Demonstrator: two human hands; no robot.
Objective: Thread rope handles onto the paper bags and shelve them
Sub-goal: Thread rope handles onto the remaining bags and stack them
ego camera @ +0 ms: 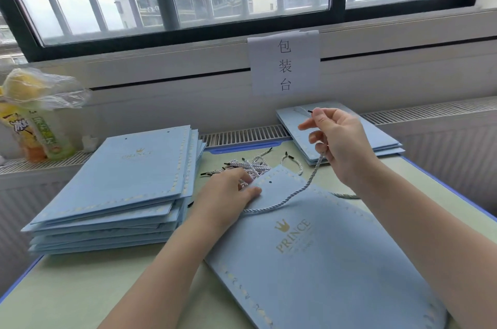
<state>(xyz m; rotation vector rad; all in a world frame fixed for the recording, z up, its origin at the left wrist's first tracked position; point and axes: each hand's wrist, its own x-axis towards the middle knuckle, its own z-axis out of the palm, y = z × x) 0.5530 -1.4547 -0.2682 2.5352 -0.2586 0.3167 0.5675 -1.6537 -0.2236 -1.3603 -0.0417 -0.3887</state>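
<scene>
A flat light-blue paper bag [317, 261] with a gold PRINCE crown logo lies on the table in front of me. My left hand [228, 194] rests on its top left corner, fingers at the bag's upper edge near a punched hole. My right hand [336, 140] is raised above the bag and pinches a grey-white rope handle [301, 191] near its black tip. The rope hangs down and trails across the bag's top. A heap of loose rope handles [250, 164] lies just beyond the bag.
A tall stack of flat blue bags [129, 188] sits at the left. A smaller stack [382, 140] lies at the back right on the radiator ledge. Drink bottles and a plastic bag [35, 118] stand far left. A paper sign [285, 67] hangs under the window.
</scene>
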